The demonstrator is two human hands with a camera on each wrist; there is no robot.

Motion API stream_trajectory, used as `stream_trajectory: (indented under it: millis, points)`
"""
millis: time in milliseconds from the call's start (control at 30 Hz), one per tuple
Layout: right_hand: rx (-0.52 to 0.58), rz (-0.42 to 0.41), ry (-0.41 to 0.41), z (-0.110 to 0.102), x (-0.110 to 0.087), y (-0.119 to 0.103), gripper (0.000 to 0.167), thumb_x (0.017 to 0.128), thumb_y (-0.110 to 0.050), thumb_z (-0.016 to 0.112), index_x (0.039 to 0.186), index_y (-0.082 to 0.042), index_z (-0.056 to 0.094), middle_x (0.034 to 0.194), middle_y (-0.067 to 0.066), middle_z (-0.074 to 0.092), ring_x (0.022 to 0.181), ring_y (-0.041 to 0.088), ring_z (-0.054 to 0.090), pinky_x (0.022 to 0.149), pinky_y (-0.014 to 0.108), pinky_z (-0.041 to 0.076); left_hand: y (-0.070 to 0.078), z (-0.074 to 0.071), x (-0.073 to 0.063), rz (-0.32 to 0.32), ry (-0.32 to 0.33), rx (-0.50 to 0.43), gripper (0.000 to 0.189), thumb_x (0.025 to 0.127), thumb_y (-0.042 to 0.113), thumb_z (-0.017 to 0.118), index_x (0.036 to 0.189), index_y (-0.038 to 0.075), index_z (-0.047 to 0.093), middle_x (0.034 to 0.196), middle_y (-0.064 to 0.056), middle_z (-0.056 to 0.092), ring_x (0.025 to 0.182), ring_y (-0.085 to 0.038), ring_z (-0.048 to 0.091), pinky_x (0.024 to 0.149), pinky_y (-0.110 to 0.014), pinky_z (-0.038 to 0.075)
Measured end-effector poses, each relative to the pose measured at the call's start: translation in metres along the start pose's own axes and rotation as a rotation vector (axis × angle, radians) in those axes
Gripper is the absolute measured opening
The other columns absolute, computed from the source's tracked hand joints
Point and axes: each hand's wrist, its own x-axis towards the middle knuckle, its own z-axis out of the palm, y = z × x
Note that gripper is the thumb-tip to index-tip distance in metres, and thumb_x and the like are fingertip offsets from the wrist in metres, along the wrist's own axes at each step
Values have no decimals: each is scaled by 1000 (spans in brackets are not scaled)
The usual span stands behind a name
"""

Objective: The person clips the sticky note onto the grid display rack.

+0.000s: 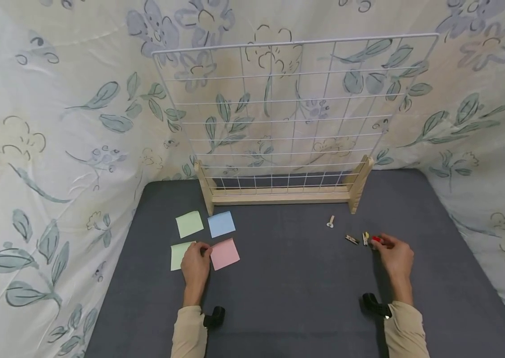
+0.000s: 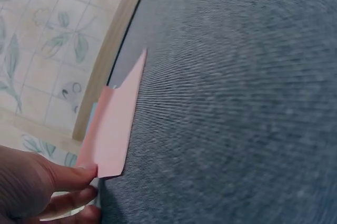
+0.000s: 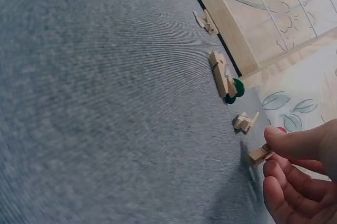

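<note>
My left hand (image 1: pixel 196 266) pinches the near-left corner of a pink paper note (image 1: pixel 225 254) between thumb and fingers. In the left wrist view the pink note (image 2: pixel 113 132) tilts up from the cloth. Beside it lie a blue note (image 1: pixel 222 224) and two pale green notes, one (image 1: pixel 189 224) behind and one (image 1: pixel 178 256) partly under my left hand. My right hand (image 1: pixel 397 261) pinches a small wooden clothespin (image 3: pixel 258 155) with a red decoration. Close by lie a clothespin with yellow (image 1: pixel 365 238), one with green (image 3: pixel 224 76) and a pale one (image 1: pixel 330 222).
A white wire grid (image 1: pixel 294 122) stands upright in a wooden base (image 1: pixel 279 198) at the back of the dark cloth-covered table (image 1: pixel 288 288). Flower-patterned fabric (image 1: pixel 77 174) hangs behind and at both sides. Each wrist wears a black strap-like device.
</note>
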Motion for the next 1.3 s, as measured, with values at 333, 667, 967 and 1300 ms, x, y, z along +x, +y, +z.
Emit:
stream_trajectory:
  millis: [333, 667, 967, 1300]
  points:
    - [14, -14, -10, -5, 0, -4, 28, 89, -19, 75, 107, 2, 74, 95, 24, 72, 67, 16, 62, 48, 15, 37, -2, -4, 2, -32, -57, -126, 5, 84, 8, 77, 84, 4, 74, 76, -8, 71, 64, -19, 61, 56, -33, 45]
    - [50, -43, -16, -9, 0, -16, 29, 90, -24, 74, 106, 0, 75, 101, 20, 72, 88, 32, 67, 56, 16, 41, 0, -7, 12, 22, -87, -354, 5, 83, 4, 77, 85, 1, 74, 74, -9, 71, 58, -9, 57, 51, -20, 44]
    - [62, -97, -37, -12, 2, -34, 27, 89, -24, 75, 104, -2, 76, 98, 16, 74, 76, 9, 62, 58, 10, 41, 10, -16, 24, -69, -148, -498, 7, 85, 4, 76, 90, -1, 73, 68, -11, 65, 53, -14, 55, 43, -21, 46]
    - [74, -125, -83, -7, 2, -56, 28, 90, -24, 73, 105, 0, 75, 100, 18, 73, 86, 28, 67, 58, 14, 42, 20, -22, 36, -160, -216, -704, 11, 87, 0, 72, 95, -7, 70, 87, -22, 70, 64, -15, 65, 45, -33, 58]
